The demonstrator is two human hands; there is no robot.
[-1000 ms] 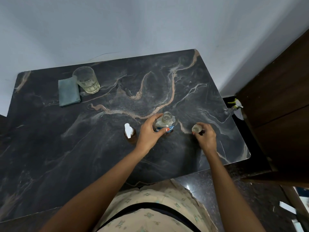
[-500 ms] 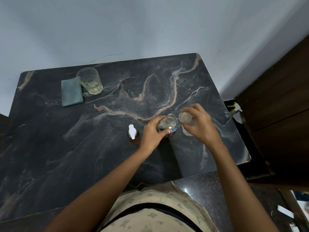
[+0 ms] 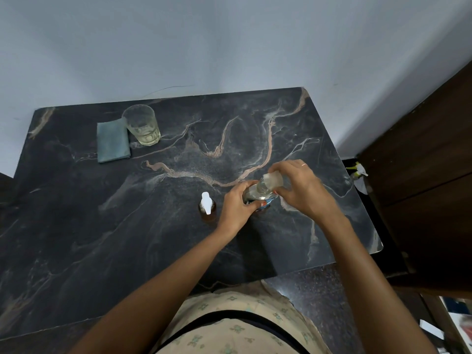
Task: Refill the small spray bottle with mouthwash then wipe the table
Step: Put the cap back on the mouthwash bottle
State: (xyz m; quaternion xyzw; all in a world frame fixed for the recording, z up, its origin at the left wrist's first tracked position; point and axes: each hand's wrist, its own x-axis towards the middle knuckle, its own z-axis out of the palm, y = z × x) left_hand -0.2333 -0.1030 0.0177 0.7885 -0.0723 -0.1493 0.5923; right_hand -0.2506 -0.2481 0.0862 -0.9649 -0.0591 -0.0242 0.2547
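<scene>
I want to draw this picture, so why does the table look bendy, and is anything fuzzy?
Head view: the wide lens bows the edges of the table, so it looks bent. Head view: the cap in the right hand is smeared with blur by the mouthwash bottle that the left hand grips; the glass and cloth look sharper. Head view: the light is dim and soft.

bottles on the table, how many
2: the small spray bottle stands near the front centre; the mouthwash bottle is right of it, in the left hand.
</scene>
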